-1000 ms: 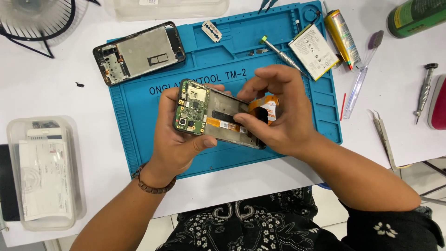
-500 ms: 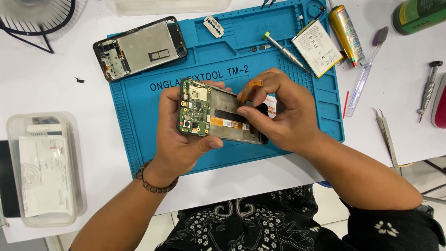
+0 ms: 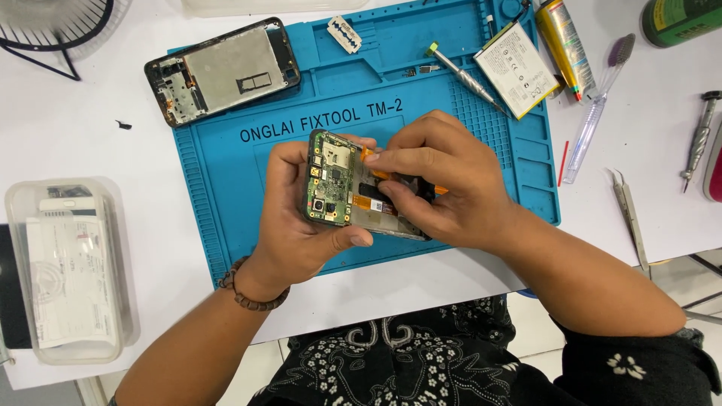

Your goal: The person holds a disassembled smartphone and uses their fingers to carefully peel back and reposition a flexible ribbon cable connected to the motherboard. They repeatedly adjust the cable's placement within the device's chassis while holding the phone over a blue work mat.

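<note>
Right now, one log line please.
left hand: holds opened phone | right hand: fingers on orange flex cable | over blue mat

An opened phone body with a green circuit board [image 3: 332,180] was held above the near middle of a blue silicone repair mat [image 3: 226,203], the left hand [image 3: 293,225] on its left, the right hand [image 3: 444,184] on its right. A black phone frame with a grey metal plate [image 3: 223,71] lay on the mat's far left corner. A silver razor blade [image 3: 345,34] lay right of it. A white rectangular battery [image 3: 516,69] lay at the mat's far right, a metal screwdriver [image 3: 460,73] just left of it. A clear plastic lidded box [image 3: 68,267] sat on the white table [image 3: 75,135], well left of the mat. Steel tweezers [image 3: 628,214] lay right of the mat.
</note>
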